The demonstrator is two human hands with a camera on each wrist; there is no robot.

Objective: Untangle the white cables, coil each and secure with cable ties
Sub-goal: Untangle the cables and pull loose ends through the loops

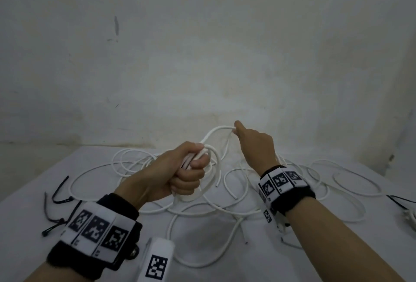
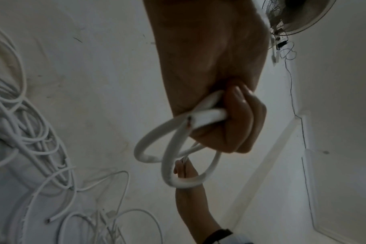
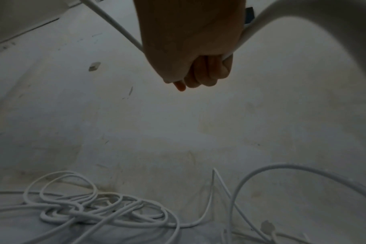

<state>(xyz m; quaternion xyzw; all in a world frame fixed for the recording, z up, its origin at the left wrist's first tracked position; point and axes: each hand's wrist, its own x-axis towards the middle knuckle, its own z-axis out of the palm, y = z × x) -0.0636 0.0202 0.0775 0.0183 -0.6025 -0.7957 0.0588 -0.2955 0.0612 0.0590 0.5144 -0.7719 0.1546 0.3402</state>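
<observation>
A tangle of white cables (image 1: 157, 191) sprawls over the white table (image 1: 202, 232). My left hand (image 1: 189, 169) is raised in a fist and grips a small coil of white cable (image 2: 178, 148), whose loops hang from the fist with a cut end showing (image 2: 189, 118). The same cable arcs up and right (image 1: 216, 129) to my right hand (image 1: 252, 142), which holds it between curled fingers (image 3: 207, 72) near the wall. Black cable ties (image 1: 58, 194) lie at the table's left side. More loose loops (image 3: 94, 208) lie under the right hand.
A stained white wall (image 1: 202, 56) rises just behind the table. Another black cable tie (image 1: 400, 199) and a small white bundle (image 1: 410, 216) sit at the right edge. A wall fan (image 2: 303, 14) shows in the left wrist view.
</observation>
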